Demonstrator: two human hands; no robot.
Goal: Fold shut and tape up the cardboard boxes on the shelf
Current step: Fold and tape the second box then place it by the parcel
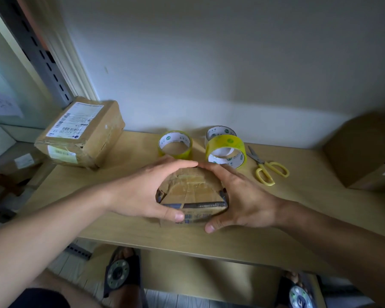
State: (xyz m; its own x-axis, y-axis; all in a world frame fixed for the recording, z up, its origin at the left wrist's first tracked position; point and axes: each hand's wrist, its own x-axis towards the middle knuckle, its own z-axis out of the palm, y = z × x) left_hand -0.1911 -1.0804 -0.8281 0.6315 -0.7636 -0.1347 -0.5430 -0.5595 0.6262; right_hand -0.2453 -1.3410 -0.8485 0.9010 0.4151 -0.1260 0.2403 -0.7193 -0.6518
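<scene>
Far left of the fingers, well apart: a taped box with shipping label [80, 133], sitting at the tabletop [125, 230] corner, partly over the edge by the look of it; a knock could tip it off. Left hand [140, 192] cups the left side of the small cardboard box [191, 192], fingers [176, 162] curled over its far edge, thumb on the near face. Right hand [238, 196] mirrors it, fingers [218, 168] grasping the far right corner. Box sits between both palms, near the front edge. Its top carries old wrinkled tape and torn board; judged risk: flaps spring up once either grip lets go to fetch tape. Just beyond the fingertips, two tape rolls [175, 144] and a stacked pair [226, 150]; a reach may topple them. Further right, yellow scissors [268, 170], then another box [365, 152], blurred.
</scene>
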